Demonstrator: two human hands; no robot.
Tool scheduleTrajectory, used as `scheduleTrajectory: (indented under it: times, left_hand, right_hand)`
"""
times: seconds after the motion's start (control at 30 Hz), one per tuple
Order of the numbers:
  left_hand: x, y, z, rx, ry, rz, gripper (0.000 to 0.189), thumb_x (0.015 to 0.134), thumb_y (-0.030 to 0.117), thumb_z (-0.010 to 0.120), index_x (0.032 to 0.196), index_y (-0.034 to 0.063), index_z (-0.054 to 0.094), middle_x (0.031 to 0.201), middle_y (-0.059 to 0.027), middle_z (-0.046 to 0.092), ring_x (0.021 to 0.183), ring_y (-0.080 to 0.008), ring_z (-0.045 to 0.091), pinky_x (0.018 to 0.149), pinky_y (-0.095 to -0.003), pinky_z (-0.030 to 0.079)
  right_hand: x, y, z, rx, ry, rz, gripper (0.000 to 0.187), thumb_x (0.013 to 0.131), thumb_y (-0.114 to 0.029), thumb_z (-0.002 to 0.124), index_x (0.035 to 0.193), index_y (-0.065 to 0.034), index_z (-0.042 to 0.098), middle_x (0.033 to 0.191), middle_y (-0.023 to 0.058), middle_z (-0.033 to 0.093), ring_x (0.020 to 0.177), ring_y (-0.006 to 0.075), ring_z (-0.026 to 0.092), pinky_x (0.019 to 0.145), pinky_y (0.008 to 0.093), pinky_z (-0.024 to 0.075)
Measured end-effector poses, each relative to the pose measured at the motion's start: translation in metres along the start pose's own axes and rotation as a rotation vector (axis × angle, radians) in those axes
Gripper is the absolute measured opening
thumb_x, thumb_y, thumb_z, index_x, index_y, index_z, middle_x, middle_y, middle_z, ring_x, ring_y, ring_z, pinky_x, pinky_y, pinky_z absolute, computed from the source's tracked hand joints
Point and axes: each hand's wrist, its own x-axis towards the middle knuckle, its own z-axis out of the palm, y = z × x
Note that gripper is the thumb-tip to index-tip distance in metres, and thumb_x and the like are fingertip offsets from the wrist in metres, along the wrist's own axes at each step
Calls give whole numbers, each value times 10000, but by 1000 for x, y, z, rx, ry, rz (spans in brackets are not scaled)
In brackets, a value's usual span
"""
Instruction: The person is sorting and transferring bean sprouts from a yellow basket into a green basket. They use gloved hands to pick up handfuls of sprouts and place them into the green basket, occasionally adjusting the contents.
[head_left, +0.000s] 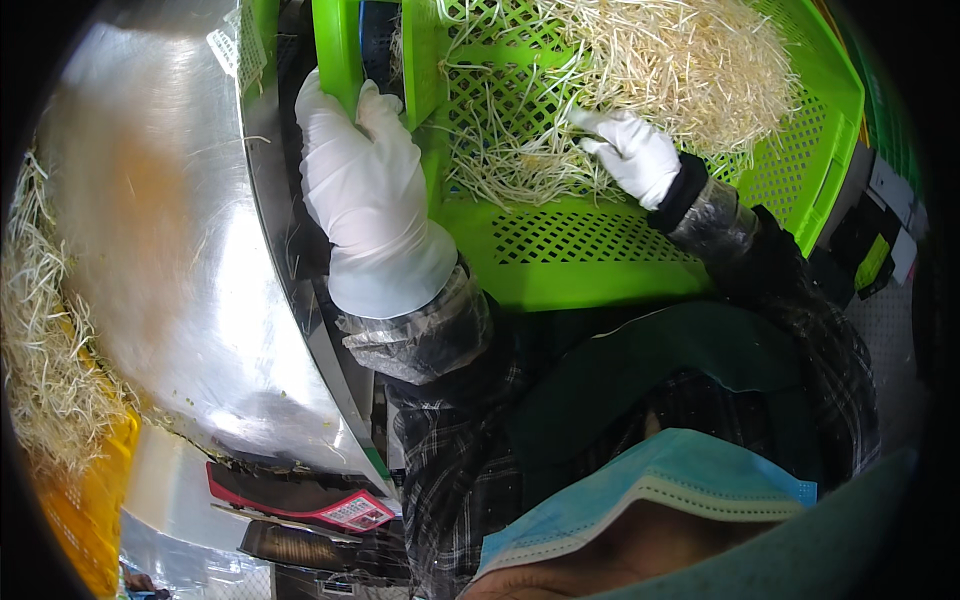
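Note:
A bright green perforated plastic crate (592, 292) stands in front of me with a big heap of bean sprouts (690, 75) at its upper right and a thinner, loose layer of sprouts (525, 165) on its floor. My left hand (367, 172), in a white glove, grips the crate's left rim, with the thumb on the inner side and the fingers on the outer side. Inside the crate, my right hand (634, 154), also white-gloved, is at the edge of the loose sprouts, its fingertips touching some strands. Whether it pinches any is not plain.
A shiny steel table (187, 247) lies at the left, with stray sprouts on it. Beyond its far left edge a yellow crate (97, 480) holds more sprouts. A red-edged box (300, 499) sits below the table's lower end. Dark and white objects (870, 240) lie at the right.

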Motion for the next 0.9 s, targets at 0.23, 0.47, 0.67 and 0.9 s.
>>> scheduleTrajectory:
  times: [0.23,0.47,0.67,0.9]
  left_hand:
    - [-3,-3,-3,28,46,-12,269,859,118,508,1120,67,464,733,-77,597,651,-179,585,614,-298,476]
    - [-3,3,-8,86,63,26,266,855,135,519,1111,77,476,746,-90,613,644,-214,601,602,-316,479]
    - [-2,4,1,77,50,-1,266,855,138,518,1110,73,482,749,-89,618,656,-219,605,616,-323,480]
    - [-4,0,-1,-24,29,-11,277,864,147,505,1126,67,469,768,-92,617,666,-207,608,624,-315,482]
  right_hand:
    - [-36,-12,29,-354,-446,-209,557,797,-133,562,1315,-132,356,1221,119,491,1047,241,525,867,296,440]
    - [-27,26,-22,260,-53,156,260,875,-250,515,1083,-117,593,778,-3,630,681,86,576,649,222,466]
    - [15,-11,-54,-201,84,161,505,891,-304,487,1352,-292,284,922,84,633,762,207,619,691,306,481]
    - [-22,20,-44,-439,-42,320,365,900,-388,433,1237,-255,482,1043,91,615,763,210,641,646,289,513]
